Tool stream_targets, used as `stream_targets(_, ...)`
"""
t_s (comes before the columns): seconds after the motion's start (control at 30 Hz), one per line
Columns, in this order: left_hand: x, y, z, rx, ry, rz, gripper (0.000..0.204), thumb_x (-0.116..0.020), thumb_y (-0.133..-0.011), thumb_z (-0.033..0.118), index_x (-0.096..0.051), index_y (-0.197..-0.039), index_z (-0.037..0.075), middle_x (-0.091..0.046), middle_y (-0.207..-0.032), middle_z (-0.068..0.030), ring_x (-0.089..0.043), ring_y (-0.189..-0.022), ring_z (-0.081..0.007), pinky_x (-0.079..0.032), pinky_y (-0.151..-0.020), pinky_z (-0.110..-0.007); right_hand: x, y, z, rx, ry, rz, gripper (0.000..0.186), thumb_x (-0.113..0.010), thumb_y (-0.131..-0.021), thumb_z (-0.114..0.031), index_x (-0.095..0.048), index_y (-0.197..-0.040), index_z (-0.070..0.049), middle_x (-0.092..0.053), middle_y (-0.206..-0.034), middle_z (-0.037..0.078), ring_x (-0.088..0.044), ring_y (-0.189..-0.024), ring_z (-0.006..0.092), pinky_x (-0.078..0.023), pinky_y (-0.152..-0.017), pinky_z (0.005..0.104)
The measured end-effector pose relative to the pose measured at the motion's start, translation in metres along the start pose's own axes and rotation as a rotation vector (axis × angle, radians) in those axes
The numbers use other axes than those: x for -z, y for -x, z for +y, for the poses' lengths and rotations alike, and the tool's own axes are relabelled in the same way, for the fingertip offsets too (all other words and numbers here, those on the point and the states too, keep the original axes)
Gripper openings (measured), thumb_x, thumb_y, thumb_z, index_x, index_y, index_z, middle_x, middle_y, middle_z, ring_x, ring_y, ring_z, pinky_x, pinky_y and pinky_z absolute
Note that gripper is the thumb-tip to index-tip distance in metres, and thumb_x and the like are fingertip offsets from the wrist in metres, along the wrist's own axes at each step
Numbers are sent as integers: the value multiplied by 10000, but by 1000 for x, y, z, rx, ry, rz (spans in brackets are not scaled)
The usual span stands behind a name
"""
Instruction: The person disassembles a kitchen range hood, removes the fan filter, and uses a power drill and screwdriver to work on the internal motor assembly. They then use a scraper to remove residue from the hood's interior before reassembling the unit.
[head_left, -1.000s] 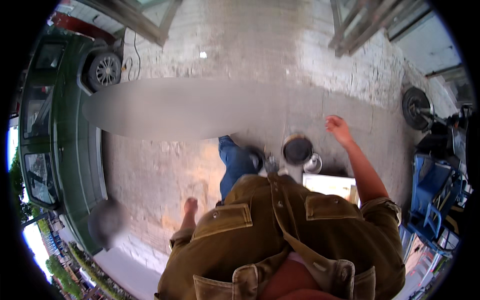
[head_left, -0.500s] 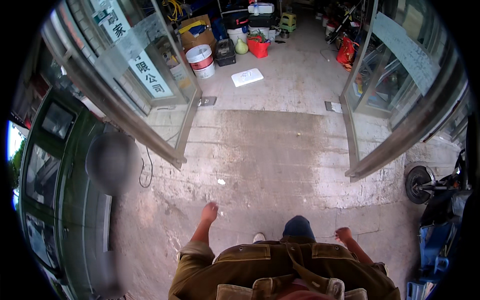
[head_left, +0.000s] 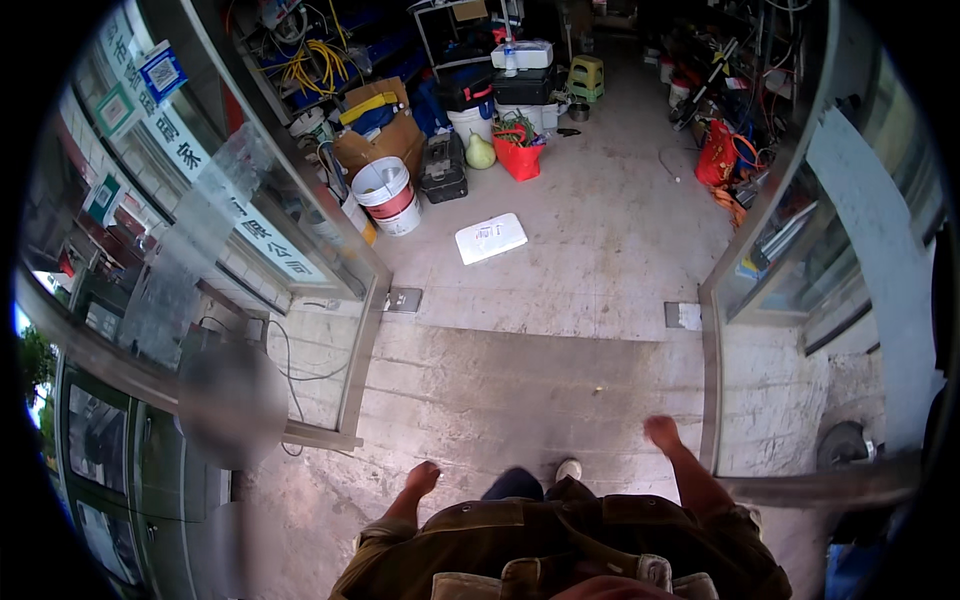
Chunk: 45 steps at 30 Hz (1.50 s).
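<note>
There are two hands. The left hand (head_left: 424, 477) hangs over the floor (head_left: 520, 400) near the left glass door (head_left: 366, 360), and its fingers look bent in. The right hand (head_left: 661, 433) hangs near the right glass door (head_left: 711, 390), with bent fingers too. Both look small, so I cannot tell how tight they are. One pale shoe (head_left: 569, 468) shows between them. The two doors stand one on each side. Past them, one white board (head_left: 491, 238) lies flat. Next comes one white bucket (head_left: 390, 208) with a red band; I cannot tell what is in it. One black case (head_left: 443, 168) is just beside it. One red bag (head_left: 517, 165) has green leaves (head_left: 515, 130) in it, with one green gourd (head_left: 480, 150) beside it. One brown box (head_left: 385, 150) holds yellow and blue things (head_left: 370, 110). Farther back are one small metal pot (head_left: 579, 113), one green stool (head_left: 587, 78), and one white box (head_left: 530, 54) with one bottle (head_left: 510, 58) at its front.
</note>
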<state>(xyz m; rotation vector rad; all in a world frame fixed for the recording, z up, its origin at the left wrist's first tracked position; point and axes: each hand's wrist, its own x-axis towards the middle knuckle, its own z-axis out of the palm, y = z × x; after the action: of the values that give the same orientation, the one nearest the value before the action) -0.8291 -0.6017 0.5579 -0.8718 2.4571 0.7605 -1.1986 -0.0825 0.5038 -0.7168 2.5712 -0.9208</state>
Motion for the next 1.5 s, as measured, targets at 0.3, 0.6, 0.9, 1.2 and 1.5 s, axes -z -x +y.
stream_targets(0.3, 83, -96, -3, 277, -20, -75, 326, -464, -780, 325, -650, -853, 67, -627, -960, -183, -590, -918, -345, -460, -818, -423, 112, -308, -203, 94, -340, -101, 76, -597, -803, -101, -594, -842, -36, -589, -724, 31, -573, -672, 138, -479, -595, 293)
stream_targets(0.6, 326, -358, 201, -95, 85, 174, 291, -452, -831, 308, -591, -854, 53, -611, -913, -199, -574, -884, -378, -462, -758, -454, 203, -212, -109, -752, -256, -214, 165, -619, -752, -139, -581, -615, -55, -583, -550, 67, -587, -472, 186, -470, -443, 341)
stream_targets(0.9, 411, -506, 432, -433, 192, 88, 238, -526, -836, 264, -571, -962, 68, -621, -935, -152, -582, -915, -316, -460, -794, -399, 280, -322, -147, -891, -456, -87, 170, -560, -809, -173, -595, -866, -17, -627, -687, 106, -624, -519, 213, -453, -403, 313)
stream_targets(1.2, 444, -526, 396, -148, 77, -52, 305, -544, -807, 340, -601, -955, 79, -629, -946, -157, -583, -921, -335, -464, -778, -425, 394, -567, -92, -579, -450, -56, 193, -422, -828, -80, -604, -789, -27, -618, -679, 82, -614, -520, 177, -432, -386, 274)
stream_targets(1.5, 515, -604, 391, 178, 206, -43, 274, -511, -786, 296, -634, -850, 60, -625, -920, -166, -583, -903, -327, -460, -777, -414, 465, -846, -163, -393, -533, -136, 189, -544, -821, -143, -577, -949, -8, -612, -743, 66, -609, -588, 157, -468, -510, 268)
